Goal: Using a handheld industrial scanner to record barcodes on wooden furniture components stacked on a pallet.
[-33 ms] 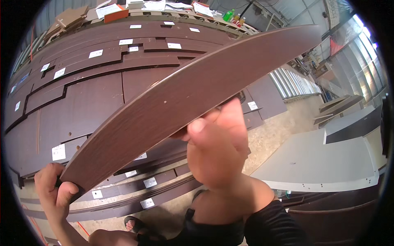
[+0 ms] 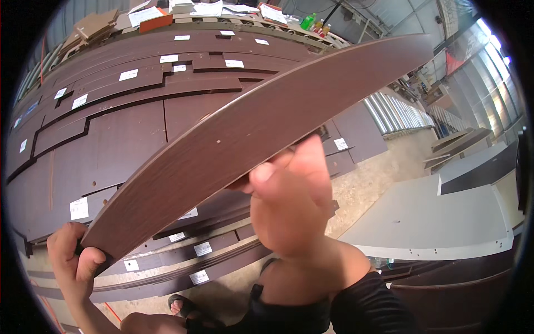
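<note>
A long dark brown wood-grain panel (image 2: 261, 114) is held up in front of me, slanting from lower left to upper right. My left hand (image 2: 75, 256) is closed round its lower left end, with the thumb on the near face. Farther right, my right hand (image 2: 295, 189) grips the panel's lower edge near the middle. The right thumb shows at the edge, while the other fingers are partly hidden behind the panel. Two small pale specks mark its face. Below and behind it lie many dark brown panels (image 2: 128, 128) with white labels.
Papers (image 2: 208, 8) and bottles (image 2: 308, 21) stand along the far side. Metal rollers (image 2: 397, 116) run at the right, past a strip of concrete floor (image 2: 361, 195). A pale grey panel (image 2: 428, 214) lies nearer on the right. More labelled boards (image 2: 161, 273) are stacked by my feet.
The panel and my right hand have shifted very slightly left. My left hand keeps its place and hold.
</note>
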The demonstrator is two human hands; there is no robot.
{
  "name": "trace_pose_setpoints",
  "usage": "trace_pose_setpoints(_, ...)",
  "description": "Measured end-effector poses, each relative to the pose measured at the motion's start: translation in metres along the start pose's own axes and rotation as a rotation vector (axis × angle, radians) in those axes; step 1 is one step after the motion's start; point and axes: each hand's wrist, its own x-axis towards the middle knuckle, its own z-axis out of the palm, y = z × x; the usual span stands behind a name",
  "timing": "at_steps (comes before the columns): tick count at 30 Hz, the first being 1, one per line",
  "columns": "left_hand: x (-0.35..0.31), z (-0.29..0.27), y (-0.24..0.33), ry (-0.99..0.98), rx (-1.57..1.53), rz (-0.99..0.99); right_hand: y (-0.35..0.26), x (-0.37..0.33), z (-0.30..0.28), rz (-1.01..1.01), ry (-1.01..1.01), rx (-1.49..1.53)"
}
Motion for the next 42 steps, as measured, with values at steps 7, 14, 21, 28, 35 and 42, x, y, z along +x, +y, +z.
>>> trace_pose_setpoints(7,-0.005,-0.010,0.031,0.037,-0.067,-0.107,0.008,-0.002,0.024,0.153,0.020,0.286)
trace_pose_setpoints(14,-0.001,0.019,0.062,0.053,-0.172,-0.118,0.020,-0.034,0.041,0.617,-0.156,0.166)
trace_pose_setpoints(21,-0.005,-0.012,0.029,0.227,-0.235,-0.190,0.015,-0.013,0.000,0.209,0.053,0.115)
trace_pose_setpoints(28,0.000,-0.018,0.028,0.261,-0.210,-0.147,-0.020,-0.017,-0.005,-0.209,-0.057,-0.486)
trace_pose_setpoints(35,0.000,-0.010,0.029,0.154,-0.198,-0.150,-0.044,-0.026,0.006,-0.123,0.005,-0.923)
trace_pose_setpoints(42,0.005,-0.002,0.030,0.120,-0.203,-0.160,-0.045,-0.024,0.011,-0.097,-0.026,-0.866)
